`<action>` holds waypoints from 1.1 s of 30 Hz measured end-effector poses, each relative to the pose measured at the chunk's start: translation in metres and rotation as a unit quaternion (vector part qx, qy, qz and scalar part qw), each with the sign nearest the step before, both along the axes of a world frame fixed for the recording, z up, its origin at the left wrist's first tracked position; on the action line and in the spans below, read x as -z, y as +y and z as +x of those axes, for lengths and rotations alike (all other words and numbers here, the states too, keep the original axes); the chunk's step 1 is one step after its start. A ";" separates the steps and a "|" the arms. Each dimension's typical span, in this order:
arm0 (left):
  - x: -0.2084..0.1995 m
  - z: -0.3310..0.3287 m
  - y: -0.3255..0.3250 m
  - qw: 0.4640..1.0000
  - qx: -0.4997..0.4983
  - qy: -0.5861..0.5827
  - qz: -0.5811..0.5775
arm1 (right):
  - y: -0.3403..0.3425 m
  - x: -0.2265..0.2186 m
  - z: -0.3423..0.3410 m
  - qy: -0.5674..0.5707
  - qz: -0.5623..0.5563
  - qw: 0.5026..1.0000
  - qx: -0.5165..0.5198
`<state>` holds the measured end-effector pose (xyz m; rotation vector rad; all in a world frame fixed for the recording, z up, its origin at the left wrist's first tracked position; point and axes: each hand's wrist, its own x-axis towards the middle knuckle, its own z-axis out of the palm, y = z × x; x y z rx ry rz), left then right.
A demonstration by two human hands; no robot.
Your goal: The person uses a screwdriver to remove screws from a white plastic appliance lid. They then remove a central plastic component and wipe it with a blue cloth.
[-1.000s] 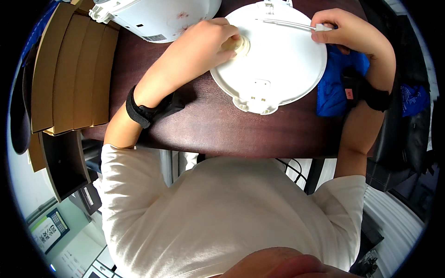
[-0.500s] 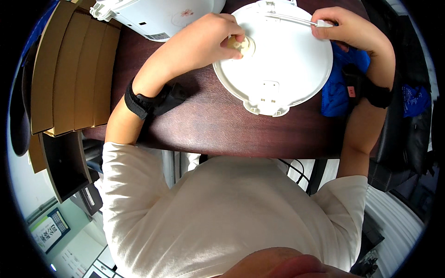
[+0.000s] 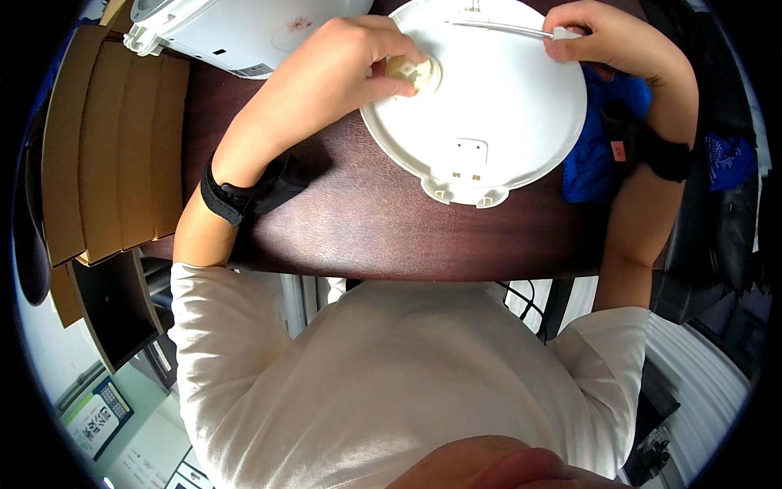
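The dark bench (image 3: 366, 228) carries a round white lid (image 3: 489, 122) lying flat beneath both hands. The left hand (image 3: 358, 57) pinches a small cream knob (image 3: 411, 72) at its centre; the right hand (image 3: 603, 41) grips a thin metal rod (image 3: 497, 28) at the far rim. Fitting looks unfinished.

Person in a cream-white short-sleeved shirt (image 3: 407, 383), bare forearms, black strap with a small black pouch around the left wrist (image 3: 236, 194), black band around the right wrist (image 3: 668, 159), left hand (image 3: 350, 57), right hand (image 3: 611, 41)
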<state>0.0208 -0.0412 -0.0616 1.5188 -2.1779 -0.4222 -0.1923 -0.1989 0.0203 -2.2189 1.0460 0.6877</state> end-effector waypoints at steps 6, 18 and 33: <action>-0.006 -0.007 0.001 1.000 -0.017 0.005 0.019 | 0.008 0.000 0.010 0.048 -0.043 0.996 0.057; -0.008 -0.009 0.000 1.000 0.013 -0.011 0.023 | 0.000 0.004 0.000 -0.018 -0.013 0.999 0.034; -0.008 0.004 -0.005 0.998 0.051 0.022 0.030 | -0.006 0.000 -0.001 -0.045 0.034 0.998 -0.001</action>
